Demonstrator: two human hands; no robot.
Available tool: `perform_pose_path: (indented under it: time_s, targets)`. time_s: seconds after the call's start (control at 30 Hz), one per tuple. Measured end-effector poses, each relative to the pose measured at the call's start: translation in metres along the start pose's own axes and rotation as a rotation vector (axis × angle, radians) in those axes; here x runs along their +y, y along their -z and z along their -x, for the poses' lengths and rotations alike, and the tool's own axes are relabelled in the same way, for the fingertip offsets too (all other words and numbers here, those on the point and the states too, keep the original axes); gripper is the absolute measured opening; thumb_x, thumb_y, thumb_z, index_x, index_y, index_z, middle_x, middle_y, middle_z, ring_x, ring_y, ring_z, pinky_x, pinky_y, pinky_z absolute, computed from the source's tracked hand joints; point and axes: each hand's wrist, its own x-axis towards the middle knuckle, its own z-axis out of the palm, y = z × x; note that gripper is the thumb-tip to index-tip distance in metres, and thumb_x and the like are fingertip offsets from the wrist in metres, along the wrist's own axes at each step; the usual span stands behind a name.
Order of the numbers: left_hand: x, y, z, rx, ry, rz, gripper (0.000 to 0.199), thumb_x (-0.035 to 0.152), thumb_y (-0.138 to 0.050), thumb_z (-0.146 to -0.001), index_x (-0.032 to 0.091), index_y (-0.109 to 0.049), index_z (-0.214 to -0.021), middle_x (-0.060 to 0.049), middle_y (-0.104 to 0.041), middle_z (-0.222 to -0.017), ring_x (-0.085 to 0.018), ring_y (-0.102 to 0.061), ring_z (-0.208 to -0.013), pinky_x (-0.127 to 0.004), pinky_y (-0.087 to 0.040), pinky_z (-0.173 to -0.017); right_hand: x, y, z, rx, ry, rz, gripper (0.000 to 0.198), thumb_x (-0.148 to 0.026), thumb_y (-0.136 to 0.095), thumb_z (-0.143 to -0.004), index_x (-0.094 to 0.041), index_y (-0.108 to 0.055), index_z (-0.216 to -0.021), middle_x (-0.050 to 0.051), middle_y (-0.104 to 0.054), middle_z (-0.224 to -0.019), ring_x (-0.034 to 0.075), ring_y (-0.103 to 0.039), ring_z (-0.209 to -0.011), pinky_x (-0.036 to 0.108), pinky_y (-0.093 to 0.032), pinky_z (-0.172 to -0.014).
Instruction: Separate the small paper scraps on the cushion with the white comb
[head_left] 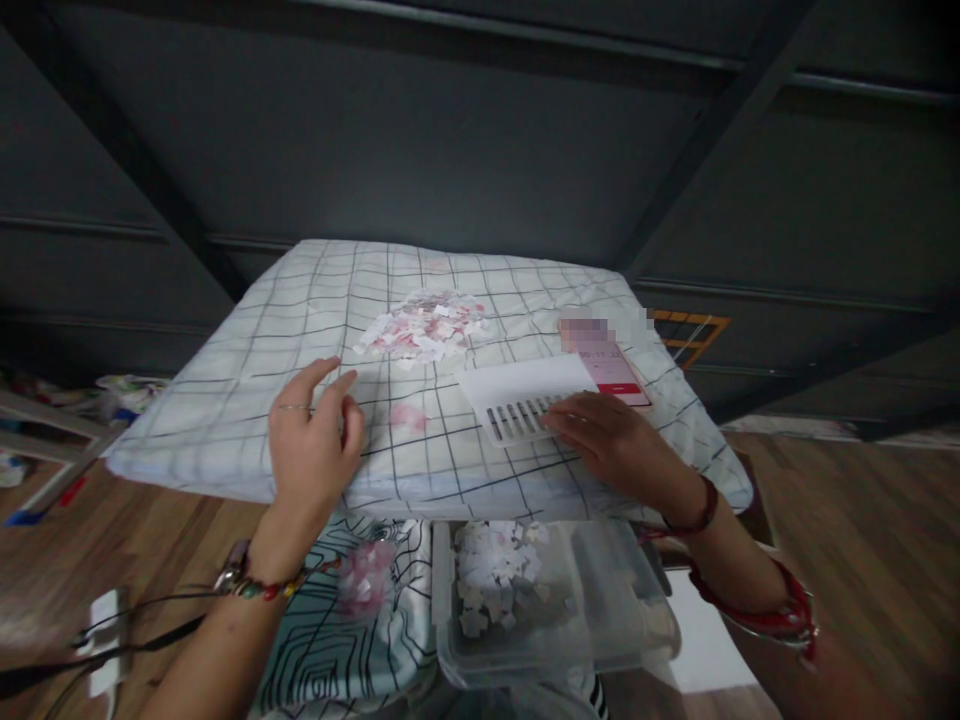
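Observation:
A white hinged case (517,440) lies with its lid (525,380) folded back on the checked cloth. Several thin dark pieces sit side by side in its row of slots. My right hand (619,440) is closed over the right end of the case; its thumb and the underside of its grip are hidden. My left hand (315,430) hovers over the cloth with bent, parted fingers and holds nothing. Beyond it is a heap of small white and pink paper-like pieces (431,325). A small clear bag with pink contents (409,418) rests between my hands.
A phone (615,365) lies behind the case, partly under its lid. Below the cushion-like surface (300,290) stands a clear plastic box (487,640) with white pieces, beside a patterned cloth (337,640) bearing a pinkish bag (366,580). A power strip (109,640) is on the floor.

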Motion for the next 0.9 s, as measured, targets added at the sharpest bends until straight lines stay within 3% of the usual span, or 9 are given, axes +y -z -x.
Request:
perform_pose_path:
  time_s: [0.1,0.23,0.3,0.37,0.4,0.43,0.6,0.77,0.9]
  targets:
    - [0.001,0.011,0.012,0.040,-0.302,0.071,0.025,0.018,-0.050,-0.079,0.022,-0.064,-0.099,-0.007,-0.066,-0.094,-0.021,-0.062,-0.090,-0.036,-0.049,-0.080,-0.010,0.008,0.011,-0.024,0.009,-0.063,0.018,-0.009,-0.049,-0.085,-0.016,-0.061,-0.095,0.007,-0.067,-0.090,0.017,-0.060,-0.086,0.033,-0.051,-0.078]
    - [0.025,0.020,0.038,-0.409,-0.633,0.273,0.028,0.017,-0.041,-0.087,0.024,-0.066,-0.098,-0.003,-0.068,-0.082,-0.016,-0.063,-0.073,-0.027,-0.049,-0.061,-0.048,0.020,0.029,0.041,0.005,-0.249,0.018,-0.010,-0.045,-0.087,-0.016,-0.061,-0.094,0.005,-0.065,-0.078,0.013,-0.058,-0.074,0.029,-0.050,-0.071]
    - [0.047,0.016,0.053,-0.632,-0.727,0.353,0.032,0.014,-0.036,-0.089,0.022,-0.065,-0.100,-0.004,-0.067,-0.078,-0.016,-0.062,-0.072,-0.027,-0.050,-0.062,-0.072,0.011,0.041,-0.187,0.025,-0.385,0.020,-0.014,-0.043,-0.089,-0.017,-0.062,-0.093,0.002,-0.063,-0.072,0.012,-0.057,-0.068,0.025,-0.048,-0.063]
    - [0.069,0.007,0.067,-0.840,-0.753,0.351,0.028,0.014,-0.039,-0.088,0.018,-0.063,-0.102,-0.006,-0.068,-0.082,-0.018,-0.063,-0.077,-0.030,-0.051,-0.072,-0.089,-0.012,0.053,-0.591,-0.037,-0.455,0.020,-0.016,-0.044,-0.089,-0.019,-0.063,-0.090,0.003,-0.066,-0.079,0.012,-0.060,-0.075,0.025,-0.048,-0.067]
    - [0.079,0.002,0.072,-0.916,-0.743,0.332,0.026,0.013,-0.042,-0.087,0.017,-0.063,-0.102,-0.006,-0.068,-0.082,-0.019,-0.064,-0.080,-0.031,-0.052,-0.075,-0.093,-0.027,0.057,-0.780,-0.120,-0.457,0.017,-0.018,-0.047,-0.088,-0.020,-0.063,-0.094,0.004,-0.067,-0.089,0.013,-0.061,-0.084,0.025,-0.048,-0.072]
    - [0.088,-0.003,0.077,-0.991,-0.730,0.316,0.025,0.013,-0.044,-0.086,0.016,-0.062,-0.103,-0.008,-0.068,-0.087,-0.021,-0.064,-0.086,-0.034,-0.051,-0.079,-0.095,-0.043,0.061,-0.844,-0.158,-0.442,0.017,-0.018,-0.050,-0.087,-0.019,-0.063,-0.098,0.006,-0.067,-0.096,0.015,-0.061,-0.091,0.027,-0.048,-0.076]
    - [0.113,-0.025,0.087,-1.228,-0.466,0.130,0.031,0.014,-0.051,-0.081,0.011,-0.060,-0.111,-0.015,-0.067,-0.104,-0.027,-0.062,-0.098,-0.039,-0.049,-0.086,-0.090,-0.103,0.069,-1.007,-0.279,-0.374,0.028,-0.032,-0.054,-0.088,-0.015,-0.058,-0.109,0.008,-0.061,-0.109,0.019,-0.059,-0.097,0.039,-0.050,-0.083]
    - [0.123,-0.045,0.100,-1.290,-0.319,0.014,0.033,0.006,-0.054,-0.075,0.006,-0.063,-0.106,-0.021,-0.065,-0.108,-0.031,-0.060,-0.104,-0.042,-0.046,-0.091,-0.090,-0.113,0.075,-1.116,-0.304,-0.382,0.037,-0.038,-0.054,-0.087,-0.017,-0.053,-0.118,0.008,-0.056,-0.118,0.020,-0.057,-0.099,0.042,-0.050,-0.083]
    - [0.122,-0.048,0.114,-1.207,-0.287,0.126,0.032,0.010,-0.050,-0.078,0.008,-0.063,-0.108,-0.018,-0.065,-0.109,-0.028,-0.058,-0.108,-0.042,-0.042,-0.096,-0.084,-0.114,0.075,-1.120,-0.315,-0.402,0.036,-0.038,-0.054,-0.087,-0.017,-0.053,-0.117,0.008,-0.056,-0.118,0.019,-0.057,-0.099,0.042,-0.050,-0.083]
